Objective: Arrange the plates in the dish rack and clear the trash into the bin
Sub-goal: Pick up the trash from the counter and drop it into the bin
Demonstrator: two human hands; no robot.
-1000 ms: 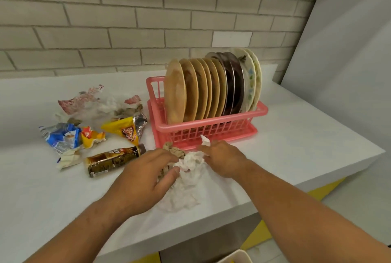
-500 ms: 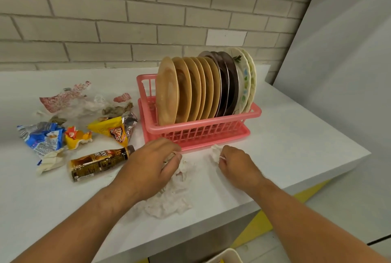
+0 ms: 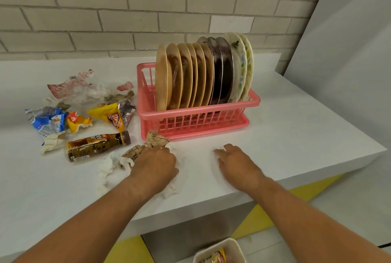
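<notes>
A pink dish rack (image 3: 254, 101) stands on the white counter (image 3: 296, 135) with several plates (image 3: 190, 76) upright in it: tan ones, dark ones and white flowered ones. In front of the rack lies crumpled white tissue (image 3: 108, 165) with brown crumpled paper (image 3: 156, 139). My left hand (image 3: 154, 165) lies palm down on this pile, fingers curled into the tissue. My right hand (image 3: 234, 163) rests on the counter to the right, fingers curled over a small white tissue scrap (image 3: 216, 151). The bin (image 3: 218, 252) shows at the bottom edge, below the counter, with a wrapper inside.
More trash lies left of the rack: a brown drink bottle (image 3: 97, 145) on its side, a yellow snack wrapper (image 3: 108, 114), a blue wrapper (image 3: 46, 121), a small orange wrapper (image 3: 78, 122) and clear plastic with red print (image 3: 80, 89). A brick wall stands behind; the counter's edge runs close in front.
My two hands have drawn apart: the right one slid to the right with the small scrap, and the left one spread over the tissue pile. The view shifted slightly.
</notes>
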